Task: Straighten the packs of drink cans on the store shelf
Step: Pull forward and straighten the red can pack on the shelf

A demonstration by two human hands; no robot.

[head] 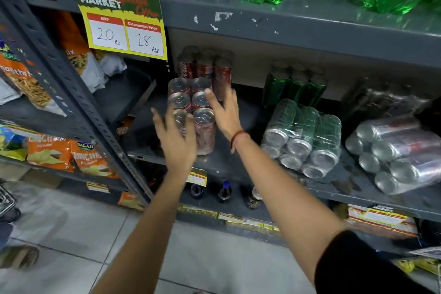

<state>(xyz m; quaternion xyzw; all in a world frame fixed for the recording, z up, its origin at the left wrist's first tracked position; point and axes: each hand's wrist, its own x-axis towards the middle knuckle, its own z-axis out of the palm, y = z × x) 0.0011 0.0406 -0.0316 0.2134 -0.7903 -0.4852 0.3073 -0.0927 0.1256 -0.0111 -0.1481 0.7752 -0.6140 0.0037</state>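
At centre frame we see the red cola can pack (191, 112) standing upright on the grey shelf (238, 162), tops toward us. Our left hand (177, 137), fingers spread, overlaps its lower left corner; our right hand (225, 112), fingers also spread, lies against its right side, grasping nothing. Behind stands a second red pack (207, 67). Right of centre, a green can pack (303, 137) and a silver-ended pack (393, 153) lie tipped in shrink wrap.

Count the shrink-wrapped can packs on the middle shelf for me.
6: red upright pack by the hands, red pack behind it, green upright, green on its side, silver on its side, dark pack behind. Others may be hidden.
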